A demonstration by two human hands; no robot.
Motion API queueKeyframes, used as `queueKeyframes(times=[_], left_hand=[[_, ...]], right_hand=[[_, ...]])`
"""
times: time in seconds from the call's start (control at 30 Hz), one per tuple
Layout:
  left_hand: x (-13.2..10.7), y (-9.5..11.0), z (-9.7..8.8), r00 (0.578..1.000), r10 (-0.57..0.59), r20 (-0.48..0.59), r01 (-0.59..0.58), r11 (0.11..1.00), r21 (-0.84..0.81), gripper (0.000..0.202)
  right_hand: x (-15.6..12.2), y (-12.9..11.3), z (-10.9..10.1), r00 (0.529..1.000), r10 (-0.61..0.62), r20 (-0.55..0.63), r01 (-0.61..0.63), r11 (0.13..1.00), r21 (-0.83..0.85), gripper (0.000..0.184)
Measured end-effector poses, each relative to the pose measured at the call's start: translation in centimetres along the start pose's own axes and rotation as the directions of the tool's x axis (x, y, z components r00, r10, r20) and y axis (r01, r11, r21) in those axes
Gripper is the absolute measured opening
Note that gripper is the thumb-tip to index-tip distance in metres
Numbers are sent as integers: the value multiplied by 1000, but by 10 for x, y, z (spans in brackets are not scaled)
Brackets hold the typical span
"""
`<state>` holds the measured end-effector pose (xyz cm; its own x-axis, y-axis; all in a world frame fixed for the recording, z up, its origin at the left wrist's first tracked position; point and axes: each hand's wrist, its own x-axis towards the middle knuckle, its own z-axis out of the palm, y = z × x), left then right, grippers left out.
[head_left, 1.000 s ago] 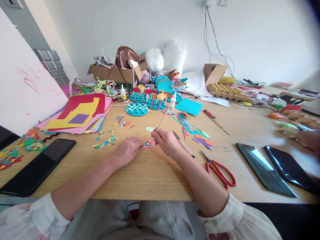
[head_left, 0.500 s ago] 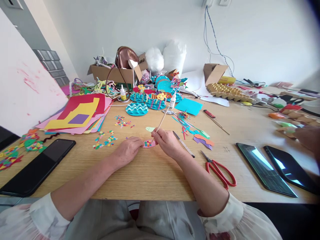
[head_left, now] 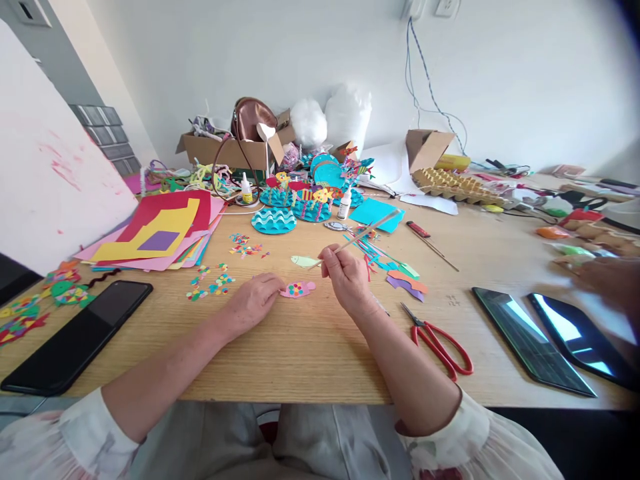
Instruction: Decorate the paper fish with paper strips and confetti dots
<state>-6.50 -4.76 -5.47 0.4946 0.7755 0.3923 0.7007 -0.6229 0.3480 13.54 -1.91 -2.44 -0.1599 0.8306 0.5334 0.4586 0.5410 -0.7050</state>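
Observation:
My left hand [head_left: 257,298] has its fingers closed on the left end of a pink paper fish [head_left: 297,289], holding it down on the table. Several coloured dots are stuck on the fish. In my right hand [head_left: 346,279] is a thin wooden stick [head_left: 367,230], slanting up to the right; its lower tip is above the table, apart from the fish. Just behind lies a pale green paper fish [head_left: 303,261]. Loose round paper dots [head_left: 219,283] are scattered left of my left hand, with small coloured paper scraps [head_left: 245,245] farther back.
Red-handled scissors [head_left: 440,343] lie right of my right forearm. Phones [head_left: 75,337] rest at both sides. Coloured paper sheets [head_left: 115,251], glue bottles [head_left: 345,202] and blue wavy paper crafts [head_left: 273,221] stand farther back. Another person's hand [head_left: 603,277] shows at the right edge.
My right hand has lifted the stick's tip off the pink fish and moved right, tilting the stick lower to the right. My left hand stays on the fish.

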Motion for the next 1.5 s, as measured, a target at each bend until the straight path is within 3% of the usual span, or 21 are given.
queueKeyframes(times=[0.13, 0.2, 0.37, 0.53, 0.63, 0.77, 0.93, 1.17, 1.5], left_hand=[[3, -10, -19, 979, -101, -178, 99, 995, -18, 20], [4, -16, -32, 967, -168, -192, 166, 986, -25, 19], [-3, -36, -66, 950, -310, -24, 310, 951, -10, 21], [-16, -54, -87, 874, -399, 277, 389, 917, 93, 22], [-21, -58, -90, 862, -339, 378, 310, 941, 139, 20], [-22, -57, -86, 859, -314, 404, 243, 945, 217, 18], [-19, -55, -84, 839, -327, 435, 217, 934, 284, 18], [-18, -55, -82, 816, -277, 508, 157, 951, 267, 14], [-13, -57, -80, 803, -266, 533, 142, 954, 262, 14]], right_hand=[[2, 5, -1, 998, -3, -68, 6, 999, 50, 27], [3, 5, -2, 998, -13, -60, 17, 998, 55, 25], [2, 5, 0, 999, -23, -35, 25, 998, 51, 22], [2, 3, 1, 999, -34, 8, 33, 998, 50, 22], [2, 1, 1, 999, -40, 24, 39, 999, 34, 22], [2, 2, 1, 999, -45, 31, 45, 999, 17, 22], [1, 1, 0, 998, -44, 35, 44, 999, 3, 23], [1, -1, -1, 998, -45, 45, 45, 999, -2, 23], [1, 0, -1, 998, -38, 58, 38, 999, -4, 23]])
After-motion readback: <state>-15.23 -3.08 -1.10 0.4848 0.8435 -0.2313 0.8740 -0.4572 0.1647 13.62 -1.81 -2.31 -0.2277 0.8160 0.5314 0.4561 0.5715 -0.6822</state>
